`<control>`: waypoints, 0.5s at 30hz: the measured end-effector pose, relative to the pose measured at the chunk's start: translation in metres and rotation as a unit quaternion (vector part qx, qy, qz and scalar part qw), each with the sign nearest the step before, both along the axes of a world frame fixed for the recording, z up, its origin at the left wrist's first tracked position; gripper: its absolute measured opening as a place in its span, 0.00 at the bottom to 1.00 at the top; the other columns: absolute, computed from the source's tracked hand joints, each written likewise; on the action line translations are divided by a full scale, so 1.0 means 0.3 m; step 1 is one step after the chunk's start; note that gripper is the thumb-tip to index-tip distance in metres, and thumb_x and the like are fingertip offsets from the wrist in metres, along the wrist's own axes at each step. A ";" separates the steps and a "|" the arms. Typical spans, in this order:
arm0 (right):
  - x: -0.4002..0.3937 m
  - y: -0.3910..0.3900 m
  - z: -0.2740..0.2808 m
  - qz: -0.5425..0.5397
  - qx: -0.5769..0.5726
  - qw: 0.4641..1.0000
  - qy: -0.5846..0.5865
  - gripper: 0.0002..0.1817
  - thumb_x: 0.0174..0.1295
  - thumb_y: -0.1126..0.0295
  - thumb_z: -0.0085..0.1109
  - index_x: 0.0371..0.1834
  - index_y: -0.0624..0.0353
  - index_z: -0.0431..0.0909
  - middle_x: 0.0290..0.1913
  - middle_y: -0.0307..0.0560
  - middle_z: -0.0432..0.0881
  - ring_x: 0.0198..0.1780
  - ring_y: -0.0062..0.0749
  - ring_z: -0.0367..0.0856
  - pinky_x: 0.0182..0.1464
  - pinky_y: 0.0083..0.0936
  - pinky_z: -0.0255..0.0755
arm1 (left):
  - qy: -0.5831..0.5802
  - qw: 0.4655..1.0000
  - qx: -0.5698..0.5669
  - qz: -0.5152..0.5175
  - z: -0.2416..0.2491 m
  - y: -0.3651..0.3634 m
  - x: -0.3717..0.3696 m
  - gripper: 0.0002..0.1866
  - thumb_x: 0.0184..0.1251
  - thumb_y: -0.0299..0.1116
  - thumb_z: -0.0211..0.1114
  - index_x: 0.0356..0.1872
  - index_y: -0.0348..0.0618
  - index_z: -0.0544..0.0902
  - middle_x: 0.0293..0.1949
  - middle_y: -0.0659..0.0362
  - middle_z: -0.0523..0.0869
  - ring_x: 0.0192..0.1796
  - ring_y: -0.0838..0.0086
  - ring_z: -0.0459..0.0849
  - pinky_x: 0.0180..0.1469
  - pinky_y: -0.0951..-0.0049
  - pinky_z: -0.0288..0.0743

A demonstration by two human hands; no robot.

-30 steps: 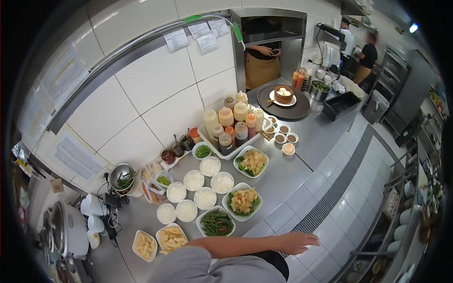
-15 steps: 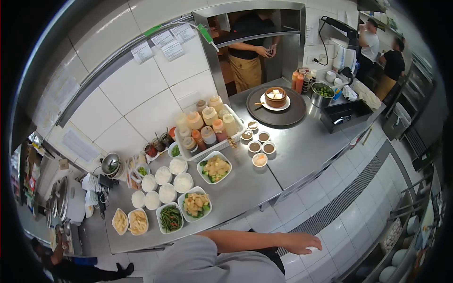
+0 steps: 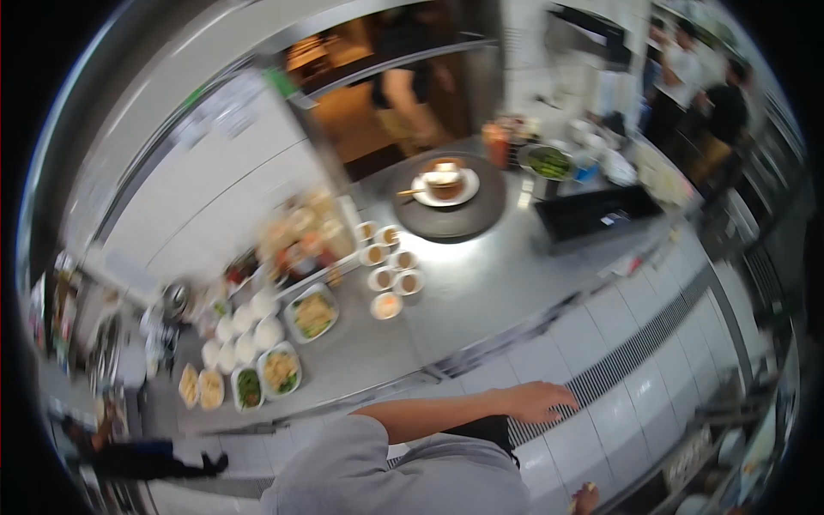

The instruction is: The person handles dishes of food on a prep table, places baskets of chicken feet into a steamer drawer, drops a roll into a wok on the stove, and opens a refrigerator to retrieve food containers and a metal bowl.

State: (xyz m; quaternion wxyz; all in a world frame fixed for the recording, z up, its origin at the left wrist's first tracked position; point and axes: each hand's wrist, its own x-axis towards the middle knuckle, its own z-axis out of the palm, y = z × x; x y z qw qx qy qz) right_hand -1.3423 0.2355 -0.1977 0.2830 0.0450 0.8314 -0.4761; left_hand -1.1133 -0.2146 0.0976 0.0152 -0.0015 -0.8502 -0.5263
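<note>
My left hand [image 3: 541, 402] reaches out to the right over the tiled floor, fingers stretched and no object visible in them. Low at the frame's bottom edge, part of my right hand [image 3: 586, 498] shows. It is small and blurred, with a pale yellowish spot at its fingers that I cannot identify. Neither hand touches the steel counter [image 3: 481, 300]. On that counter, a round dark tray [image 3: 477, 225] carries a white plate [image 3: 463, 196] with a bamboo steamer [image 3: 445, 178]. Several small sauce cups [image 3: 403, 259] and a cup with orange-white contents [image 3: 386, 305] stand left of it.
Rice bowls [image 3: 245, 347], vegetable dishes [image 3: 312, 312] and a blurred basket of squeeze bottles [image 3: 302, 245] occupy the counter's left. A black bin [image 3: 601, 216] and a pot of green fruit [image 3: 548, 163] are at right. Other people [image 3: 721, 112] stand beyond; a floor drain [image 3: 627, 360] runs alongside.
The view has swung, shifting the counter leftward. My left hand's fingers have straightened; the white thing seen at them earlier no longer shows. My right hand has come into view. The person behind the hatch has moved.
</note>
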 end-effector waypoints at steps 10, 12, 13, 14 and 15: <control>0.643 0.280 -0.065 -0.365 0.056 0.898 -0.238 0.08 0.63 0.73 0.55 0.38 0.68 0.78 0.23 0.49 0.78 0.20 0.34 0.80 0.21 0.32 0.78 | 0.019 0.967 -0.101 -0.232 -0.121 0.092 -1.033 0.23 0.69 0.34 0.62 0.64 0.45 0.77 0.66 0.50 0.77 0.66 0.54 0.76 0.68 0.60 0.71; 0.684 0.289 -0.038 -0.425 0.056 0.866 -0.257 0.07 0.61 0.76 0.53 0.35 0.70 0.78 0.22 0.50 0.78 0.18 0.37 0.79 0.21 0.34 0.77 | -0.068 0.953 -0.159 -0.250 -0.266 0.076 -1.186 0.23 0.68 0.35 0.63 0.64 0.46 0.76 0.65 0.50 0.78 0.67 0.55 0.76 0.68 0.60 0.71; 0.684 0.300 -0.067 -0.438 0.048 0.849 -0.293 0.06 0.60 0.77 0.53 0.33 0.70 0.78 0.22 0.51 0.79 0.18 0.38 0.80 0.20 0.35 0.77 | -0.080 0.944 -0.187 -0.258 -0.379 0.054 -1.248 0.24 0.67 0.36 0.64 0.64 0.45 0.77 0.64 0.49 0.79 0.66 0.54 0.77 0.68 0.61 0.71; 0.674 0.304 -0.095 -0.445 0.040 0.832 -0.329 0.05 0.58 0.78 0.53 0.31 0.69 0.78 0.23 0.52 0.79 0.18 0.40 0.80 0.20 0.37 0.77 | -0.092 0.936 -0.217 -0.261 -0.500 0.020 -1.292 0.24 0.66 0.36 0.65 0.64 0.44 0.78 0.63 0.49 0.80 0.65 0.54 0.78 0.68 0.61 0.71; 0.642 0.310 -0.114 -0.455 0.037 0.826 -0.332 0.05 0.58 0.78 0.53 0.31 0.69 0.78 0.23 0.52 0.79 0.18 0.40 0.80 0.20 0.37 0.77 | -0.146 0.942 -0.192 -0.232 -0.608 -0.019 -1.313 0.25 0.65 0.36 0.66 0.63 0.44 0.78 0.61 0.48 0.81 0.64 0.54 0.78 0.67 0.61 0.72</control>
